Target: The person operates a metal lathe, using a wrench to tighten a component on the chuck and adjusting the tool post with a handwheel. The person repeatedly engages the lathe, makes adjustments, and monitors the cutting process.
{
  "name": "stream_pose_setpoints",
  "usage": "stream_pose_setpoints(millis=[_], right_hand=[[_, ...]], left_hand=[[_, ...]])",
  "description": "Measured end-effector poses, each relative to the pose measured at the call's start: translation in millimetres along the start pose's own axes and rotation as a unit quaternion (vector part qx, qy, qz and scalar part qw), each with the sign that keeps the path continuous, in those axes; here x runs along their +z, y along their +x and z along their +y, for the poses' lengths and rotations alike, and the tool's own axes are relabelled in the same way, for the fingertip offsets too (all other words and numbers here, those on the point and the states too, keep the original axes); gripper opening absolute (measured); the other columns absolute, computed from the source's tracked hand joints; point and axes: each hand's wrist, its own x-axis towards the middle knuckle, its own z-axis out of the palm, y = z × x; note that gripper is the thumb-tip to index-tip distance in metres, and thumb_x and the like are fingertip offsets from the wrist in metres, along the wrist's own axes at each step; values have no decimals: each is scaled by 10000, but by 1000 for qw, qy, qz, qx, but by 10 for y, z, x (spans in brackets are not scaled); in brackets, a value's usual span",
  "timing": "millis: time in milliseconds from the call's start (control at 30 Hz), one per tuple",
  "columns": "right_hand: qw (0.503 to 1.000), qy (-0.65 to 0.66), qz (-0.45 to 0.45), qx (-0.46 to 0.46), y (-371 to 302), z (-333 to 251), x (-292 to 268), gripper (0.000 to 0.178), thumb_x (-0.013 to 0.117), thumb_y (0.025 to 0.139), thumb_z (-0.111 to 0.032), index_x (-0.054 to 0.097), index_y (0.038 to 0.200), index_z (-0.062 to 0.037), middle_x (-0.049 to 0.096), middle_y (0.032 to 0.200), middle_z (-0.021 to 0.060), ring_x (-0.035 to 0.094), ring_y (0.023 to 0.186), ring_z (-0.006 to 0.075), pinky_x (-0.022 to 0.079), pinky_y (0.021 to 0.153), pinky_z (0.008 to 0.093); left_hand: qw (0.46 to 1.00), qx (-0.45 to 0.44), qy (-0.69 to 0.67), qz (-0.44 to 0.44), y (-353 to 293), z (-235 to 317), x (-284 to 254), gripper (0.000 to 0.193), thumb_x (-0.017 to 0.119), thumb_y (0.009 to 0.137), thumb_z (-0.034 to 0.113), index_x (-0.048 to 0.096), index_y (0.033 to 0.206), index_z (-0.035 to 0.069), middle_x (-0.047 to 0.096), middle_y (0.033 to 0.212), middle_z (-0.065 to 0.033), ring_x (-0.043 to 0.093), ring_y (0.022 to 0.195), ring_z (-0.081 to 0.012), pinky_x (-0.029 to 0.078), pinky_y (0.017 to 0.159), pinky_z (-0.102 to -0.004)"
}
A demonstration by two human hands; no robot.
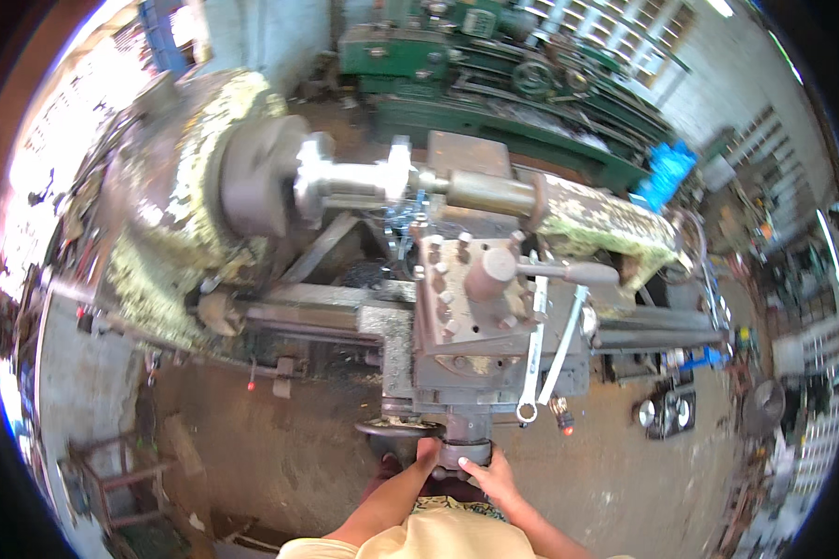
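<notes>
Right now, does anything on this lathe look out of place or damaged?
Yes. A ring wrench lies loose by the square tool post, its ring end seeming to jut past the carriage edge. Also, paint on the headstock looks patchy and worn.

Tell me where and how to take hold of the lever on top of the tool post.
Probably best by the thicker outer end of the lever, coming from the right with the right hand: it sticks out rightward from the round hub and swells towards its free end, while the tool post around the hub is crowded with bolts.
</notes>
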Motion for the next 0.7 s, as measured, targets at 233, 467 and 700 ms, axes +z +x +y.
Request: stream_pose_setpoints(millis=[233, 467, 700], right_hand=[[979, -182, 89, -28, -290, -541, -236, 486, 743, 809, -329, 612, 1087, 47, 667, 1047, 227, 674, 922, 301, 532, 807, 397], [934, -93, 266, -219, -295, -1231, -667, 151, 726, 802, -54, 646, 902, 24, 650, 781, 85, 593, 612, 134, 476, 552, 255], [943, 18, 236, -232, -284, -1264, -660, 116, 723, 820, -52, 634, 861, 12, 632, 717, 33, 553, 604, 65, 442, 545, 221]], left_hand=[[925, -309, -204, -89, 70, -574, -419, 475, 549, 908, 395, 553, 1289, 112, 674, 1162, -99, 648, 1044, -302, 516, 891, -441], [980, -195, -9, 32, -189, -685, -1587, 449, 613, 860, 330, 591, 1229, 77, 643, 1184, -186, 599, 1119, -365, 492, 929, -426], [948, -278, -154, 23, -517, 581, -2097, 397, 644, 848, 275, 639, 865, -122, 669, 753, -237, 669, 658, -309, 488, 588, -442]])
